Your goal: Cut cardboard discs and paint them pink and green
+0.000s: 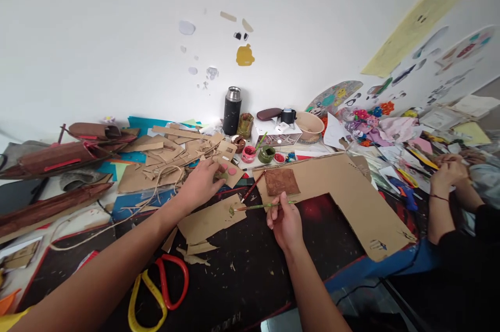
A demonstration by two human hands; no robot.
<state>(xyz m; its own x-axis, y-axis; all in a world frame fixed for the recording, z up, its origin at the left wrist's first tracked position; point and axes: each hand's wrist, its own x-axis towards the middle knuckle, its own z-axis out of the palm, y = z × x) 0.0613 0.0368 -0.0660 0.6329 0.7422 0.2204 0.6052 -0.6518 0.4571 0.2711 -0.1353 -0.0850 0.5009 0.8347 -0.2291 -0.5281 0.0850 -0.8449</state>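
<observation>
- Green-handled paintbrush (258, 207) sits pinched between the right hand's (288, 221) thumb and fingers, its tip by a green smear on torn-edged brown cardboard (207, 221).
- Left hand (203, 180) curls beside flat pink discs (232, 170); whether it grips anything is unclear.
- Right palm faces upward.

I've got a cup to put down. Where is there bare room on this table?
The black tabletop looks bare, bar small flecks, between the scissors and the right forearm; another patch lies right of that forearm, inside the bend of the large cardboard sheet. Crowded: back left, under the cardboard scraps, and around the paint jars.
</observation>
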